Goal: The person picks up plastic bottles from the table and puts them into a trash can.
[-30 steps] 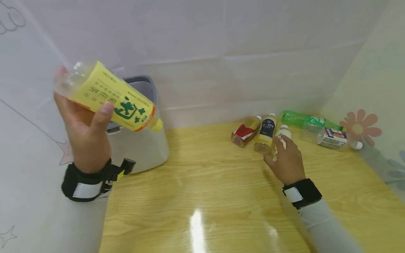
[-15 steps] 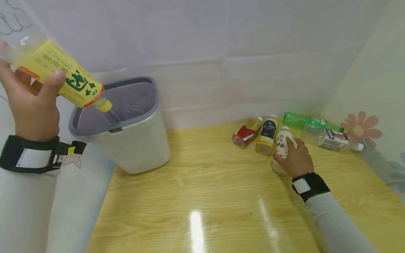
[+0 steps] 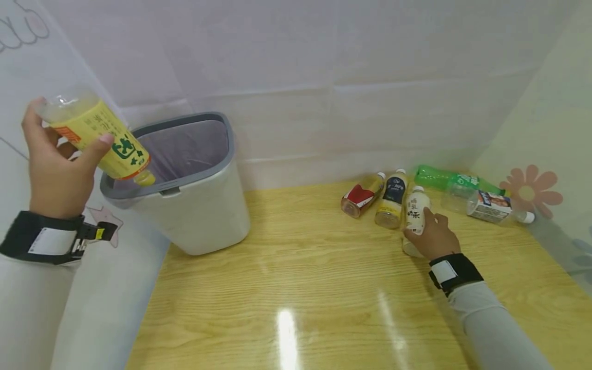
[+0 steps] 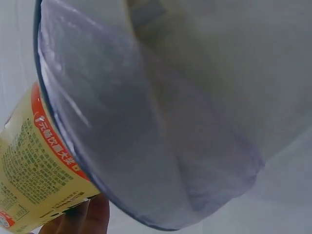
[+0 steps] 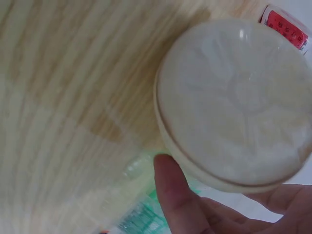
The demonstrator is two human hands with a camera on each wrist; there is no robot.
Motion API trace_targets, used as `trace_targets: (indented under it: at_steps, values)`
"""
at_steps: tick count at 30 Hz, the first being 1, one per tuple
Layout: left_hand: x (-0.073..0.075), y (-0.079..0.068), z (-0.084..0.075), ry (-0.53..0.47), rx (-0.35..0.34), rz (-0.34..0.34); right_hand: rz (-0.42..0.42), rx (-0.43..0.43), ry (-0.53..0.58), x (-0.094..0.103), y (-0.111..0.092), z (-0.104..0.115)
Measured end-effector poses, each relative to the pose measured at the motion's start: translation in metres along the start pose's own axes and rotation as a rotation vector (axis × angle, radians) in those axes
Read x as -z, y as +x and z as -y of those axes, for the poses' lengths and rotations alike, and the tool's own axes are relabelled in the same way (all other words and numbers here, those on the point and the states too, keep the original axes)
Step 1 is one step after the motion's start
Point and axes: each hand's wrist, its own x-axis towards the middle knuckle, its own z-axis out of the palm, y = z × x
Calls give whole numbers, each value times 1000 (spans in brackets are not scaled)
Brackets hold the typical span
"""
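My left hand (image 3: 62, 177) grips a yellow-labelled plastic bottle (image 3: 103, 136), tilted with its yellow cap pointing down over the left side of the bin (image 3: 208, 210). In the left wrist view the bottle's label (image 4: 36, 161) shows beside the rim, partly behind the bin's liner (image 4: 107, 112). On the table, my right hand (image 3: 437, 239) grips a cream milk tea bottle (image 3: 414, 210) near its lower end. Its round base (image 5: 234, 107) fills much of the right wrist view, with fingers (image 5: 178, 200) against its side. The far fingers are hidden.
Left of the milk tea bottle lie a red-labelled bottle (image 3: 362, 195) and a dark-labelled bottle (image 3: 392, 199). Further right are a green bottle (image 3: 439, 177) and a clear bottle with a white label (image 3: 490, 206). The bin stands at the wooden table's (image 3: 296, 272) left edge.
My left hand swung the yellow-labelled bottle left, then back down toward the bin's rim. My right hand took hold of the milk tea bottle, which shifted slightly toward me.
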Motion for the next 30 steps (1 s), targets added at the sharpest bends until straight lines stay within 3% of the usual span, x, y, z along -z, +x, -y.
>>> trace_targets:
  at_steps: [11, 22, 27, 30]
  values:
    - [2, 2, -2, 32, -4, 16, 48, -3, 52, 1, 3, -8]
    - [2, 4, 0, 49, 48, 66, -31, 37, 135, 6, -2, -14]
    - [-1, 6, -4, 9, 101, 9, -78, 39, 168, 11, -7, -10]
    - [-4, 5, -10, -44, 76, -46, -99, 45, 177, 14, -12, -6]
